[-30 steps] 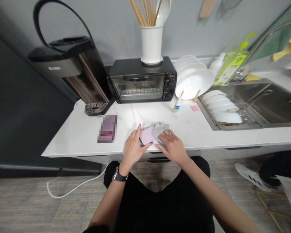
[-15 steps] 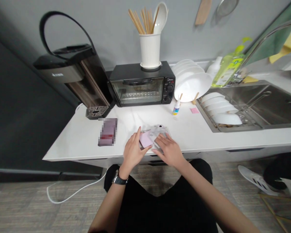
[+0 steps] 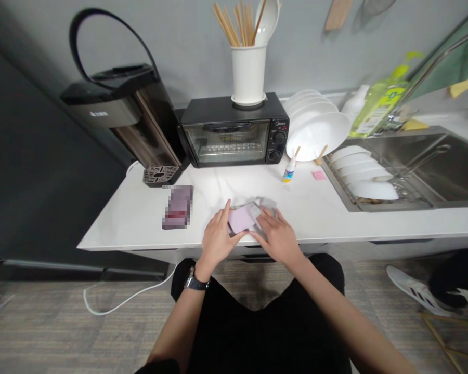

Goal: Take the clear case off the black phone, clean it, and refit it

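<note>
A lilac paper square (image 3: 242, 218) lies at the counter's front edge, on or partly inside a crumpled clear plastic bag (image 3: 268, 202). My left hand (image 3: 218, 238) grips the left side of the square, thumb along the near edge and index finger stretched up the far side. The fingers of my right hand (image 3: 281, 240) are bent over the right part of the plastic, its thumb at the near edge. These fingers hide part of the bag. To the left lies a blurred-out purple flat object (image 3: 178, 206).
A small glue bottle (image 3: 289, 170) and a pink sticky note (image 3: 319, 175) are farther back on the counter (image 3: 120, 223). Behind stand a water dispenser (image 3: 140, 119), a toaster oven (image 3: 234, 140) and a plate rack (image 3: 315, 135). At right is the sink (image 3: 421, 166); a person's shoe (image 3: 417, 291) shows below.
More of the lilac square shows, and it lies turned slightly. The plastic at the right is more bunched under my right fingers. The whole view has shifted a little.
</note>
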The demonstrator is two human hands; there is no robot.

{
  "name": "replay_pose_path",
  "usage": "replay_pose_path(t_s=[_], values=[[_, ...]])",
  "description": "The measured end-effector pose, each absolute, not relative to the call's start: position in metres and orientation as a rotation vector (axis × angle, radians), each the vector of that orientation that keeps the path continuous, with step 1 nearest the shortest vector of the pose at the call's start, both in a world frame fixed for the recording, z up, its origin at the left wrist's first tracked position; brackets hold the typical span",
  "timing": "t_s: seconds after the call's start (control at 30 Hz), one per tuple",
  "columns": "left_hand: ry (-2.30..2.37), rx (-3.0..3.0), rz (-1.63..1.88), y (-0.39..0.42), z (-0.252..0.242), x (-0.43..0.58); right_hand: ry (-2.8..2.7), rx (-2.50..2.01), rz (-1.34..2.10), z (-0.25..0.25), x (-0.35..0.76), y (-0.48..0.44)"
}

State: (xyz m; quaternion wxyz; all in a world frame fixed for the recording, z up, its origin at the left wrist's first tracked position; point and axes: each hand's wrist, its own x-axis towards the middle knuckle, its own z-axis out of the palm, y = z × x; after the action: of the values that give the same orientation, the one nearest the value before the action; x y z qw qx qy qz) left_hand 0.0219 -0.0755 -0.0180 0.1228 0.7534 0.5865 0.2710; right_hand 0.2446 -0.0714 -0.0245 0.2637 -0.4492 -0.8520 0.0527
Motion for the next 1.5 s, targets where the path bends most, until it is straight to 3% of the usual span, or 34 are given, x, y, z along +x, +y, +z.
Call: replay_pose_path(t_s=[0.1, 0.37, 0.6, 0.87, 1.1, 1.33, 1.5], values=[[1.706, 2.201, 0.803, -0.074, -0.02, 0.022, -2.237, -1.349, 0.065, -0.024, 0.245, -0.057], [1.755, 2.167, 0.759, -0.077, -0.021, 0.02, -2.412, -0.974, 0.226, -0.02, 0.212, -0.082], [1.717, 2.179, 0.804, -0.073, -0.02, 0.022, -2.261, -1.335, 0.037, -0.022, 0.26, -0.054], [1.788, 2.148, 0.762, -0.074, -0.022, 0.021, -2.42, -0.882, 0.287, -0.023, 0.211, -0.09], [1.686, 2.146, 0.856, -0.074, -0.019, 0.023, -2.283, -1.331, 0.104, -0.026, 0.258, -0.071], [1.795, 2.142, 0.729, -0.073, -0.021, 0.022, -2.428, -0.967, 0.295, -0.022, 0.199, -0.084], [1.714, 2.17, 0.821, -0.075, -0.02, 0.023, -2.35, -1.288, 0.155, -0.021, 0.237, -0.057]])
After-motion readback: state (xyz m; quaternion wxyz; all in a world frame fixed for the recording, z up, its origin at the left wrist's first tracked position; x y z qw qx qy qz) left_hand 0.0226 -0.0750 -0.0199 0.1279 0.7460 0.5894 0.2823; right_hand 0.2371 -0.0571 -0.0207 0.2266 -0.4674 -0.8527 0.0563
